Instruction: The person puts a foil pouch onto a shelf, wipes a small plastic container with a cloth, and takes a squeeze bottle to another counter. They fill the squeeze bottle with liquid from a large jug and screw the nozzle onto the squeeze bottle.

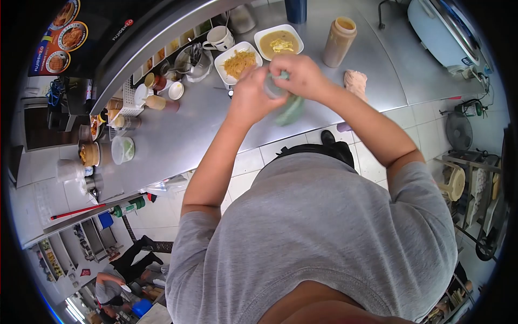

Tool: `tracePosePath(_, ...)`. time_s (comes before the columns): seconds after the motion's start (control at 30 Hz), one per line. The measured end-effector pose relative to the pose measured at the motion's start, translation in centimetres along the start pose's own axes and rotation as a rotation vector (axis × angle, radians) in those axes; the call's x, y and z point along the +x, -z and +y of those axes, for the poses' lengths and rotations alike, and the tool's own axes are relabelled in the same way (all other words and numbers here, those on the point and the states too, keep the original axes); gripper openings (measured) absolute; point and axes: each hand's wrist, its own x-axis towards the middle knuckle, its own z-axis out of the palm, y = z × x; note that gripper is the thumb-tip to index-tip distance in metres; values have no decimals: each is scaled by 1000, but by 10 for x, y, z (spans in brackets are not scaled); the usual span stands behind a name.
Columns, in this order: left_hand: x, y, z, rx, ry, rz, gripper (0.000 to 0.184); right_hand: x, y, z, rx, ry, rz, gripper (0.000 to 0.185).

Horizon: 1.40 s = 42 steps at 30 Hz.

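Observation:
Over the counter's front edge, my left hand [252, 96] is closed around a clear round cup or tub [275, 89], its exact kind blurred. My right hand [302, 78] is pressed against the same clear piece, gripping a green cloth [290, 112] that hangs below it and is smeared by motion. Just beyond my hands sit a square white bowl of shredded yellowish food [239, 63] and another white bowl of tan soup with a pale yellow topping [280, 44].
A sauce bottle [340, 43] and a folded pinkish cloth [355, 83] stand to the right on the steel counter [216, 119]. Leftward are a mug [219, 39], several jars and a tub with green contents [123, 149]. Another person [110, 286] is far at lower left.

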Motion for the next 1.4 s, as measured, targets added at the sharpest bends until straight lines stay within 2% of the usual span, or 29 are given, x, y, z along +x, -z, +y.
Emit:
tracePosePath(0.03,2,4,0,-70,88,-132,56,3,3,2,-78,245,-28,20)
tracePosePath(0.1,2,15,-1,-210,269,-406,54,11,8,0,-126,342,-123,19)
tracePosePath(0.13,5,18,2,-143,221,-356,54,12,9,-3,-148,388,-166,19)
tracePosePath(0.23,17,26,3,58,19,-194,56,10,5,-8,189,-328,-101,19)
tracePosePath(0.3,21,28,1,179,-178,-92,58,4,0,7,331,-387,-69,19)
tracePosePath(0.4,13,9,-11,-24,39,114,55,-7,9,27,480,-500,26,19)
tracePosePath(0.43,15,10,-14,-42,82,103,55,-4,16,34,506,-528,74,19)
tracePosePath(0.5,11,10,-13,-88,188,69,56,-4,14,20,495,-351,125,21)
tracePosePath(0.53,12,5,-10,-111,164,47,57,-3,17,9,490,-264,146,22)
tracePosePath(0.57,13,1,-7,-133,142,20,58,-3,26,3,207,19,-33,29)
tracePosePath(0.67,22,-4,3,-86,152,-39,58,-12,28,-16,-359,218,-127,32)
tracePosePath(0.7,26,-6,6,-52,168,-53,59,-17,32,-15,-342,171,-160,33)
tracePosePath(0.77,33,-15,10,42,64,-99,58,-28,37,-6,-303,80,-231,34)
tracePosePath(0.87,43,-38,15,76,21,-109,62,-39,49,27,151,-65,-230,32)
tracePosePath(0.97,48,-70,26,76,0,-75,66,-60,70,53,217,-181,-202,31)
tracePosePath(1.07,61,-85,33,137,22,76,67,-80,115,79,76,-106,-49,30)
tracePosePath(1.1,64,-87,34,169,41,142,68,-90,129,91,26,-174,-121,32)
tracePosePath(1.17,68,-92,40,140,62,119,68,-107,151,113,-78,-307,-264,37)
tracePosePath(1.2,69,-95,45,123,71,107,68,-113,152,119,-56,-273,-236,39)
tracePosePath(1.27,73,-110,66,-483,371,126,69,-121,149,130,-20,-201,-170,42)
tracePosePath(1.3,76,-119,75,-788,518,133,69,-113,155,124,278,-330,-136,42)
tracePosePath(1.37,89,-134,95,-970,515,163,72,-90,164,97,884,-583,-58,43)
tracePosePath(1.4,95,-138,101,-1061,509,178,74,-86,164,91,1086,-626,-35,43)
